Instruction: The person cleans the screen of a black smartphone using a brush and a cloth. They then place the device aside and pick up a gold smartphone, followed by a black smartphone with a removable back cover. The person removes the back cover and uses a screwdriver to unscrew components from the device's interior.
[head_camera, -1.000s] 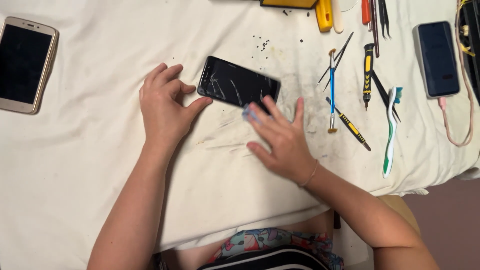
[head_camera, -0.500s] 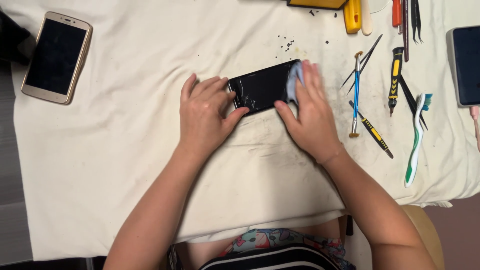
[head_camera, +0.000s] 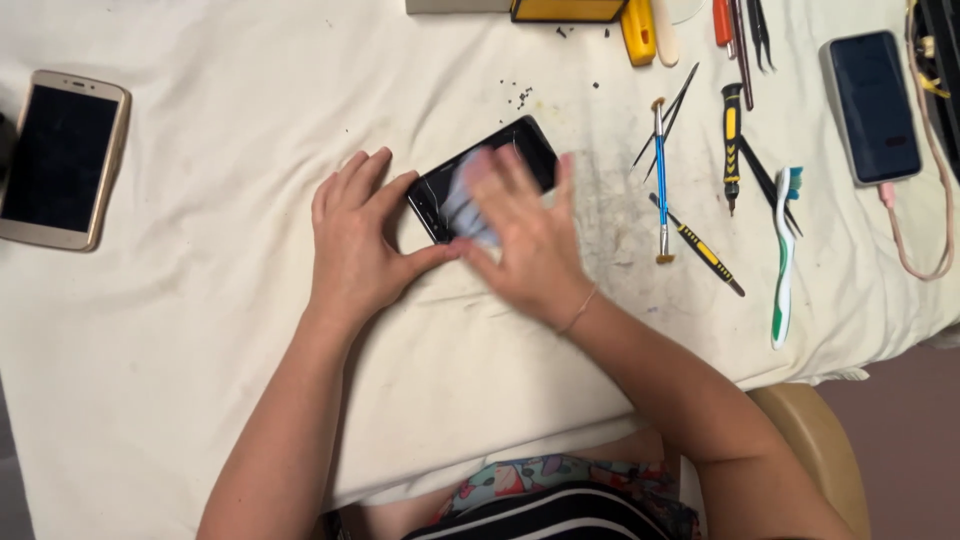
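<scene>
Our left hand (head_camera: 355, 245) lies flat and open, bracing the cracked phone (head_camera: 525, 145) at mid-desk (head_camera: 200, 330); our right hand (head_camera: 520, 235), blurred, presses a pale cloth (head_camera: 462, 200) onto it. Thin, stiff, brittle glass: we judge the edges safest to hold. Tools (head_camera: 662, 180) lie beyond.

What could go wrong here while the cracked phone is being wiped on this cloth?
The black phone has a cracked screen near its lower corner, and the right hand rubs a small pale wipe over it, so fingertips might catch on sharp glass. Tiny dark bits lie loose on the white cloth close by; they might get dragged under the wipe and scratch the glass. The left hand only braces one end, so the phone may slide.
</scene>
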